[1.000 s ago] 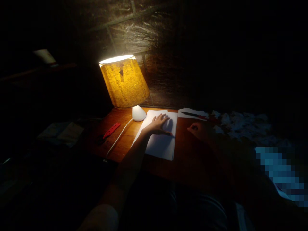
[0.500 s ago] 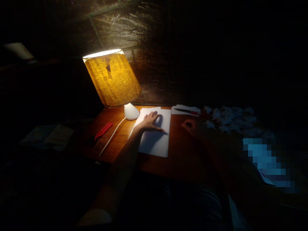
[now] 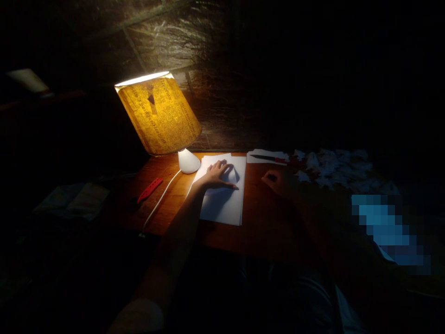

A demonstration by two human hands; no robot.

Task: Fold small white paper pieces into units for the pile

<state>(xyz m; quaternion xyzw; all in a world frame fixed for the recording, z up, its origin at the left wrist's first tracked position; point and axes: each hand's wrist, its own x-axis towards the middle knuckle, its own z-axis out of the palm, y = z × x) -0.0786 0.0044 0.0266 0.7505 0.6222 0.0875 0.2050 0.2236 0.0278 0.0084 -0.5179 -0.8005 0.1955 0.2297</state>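
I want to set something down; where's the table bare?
Bare wood shows between the white cord and the paper stack, and between that stack and the right hand. Paper scraps crowd the back right; the left hand is over the stack.

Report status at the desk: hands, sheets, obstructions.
Left hand spread over white sheets. Right hand curled, right of the sheets. Lamp close by, blocking neither hand.

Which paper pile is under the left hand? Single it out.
The larger pile, right of the lamp; the left hand spreads over it. The smaller pile instead bears a dark-bladed knife.
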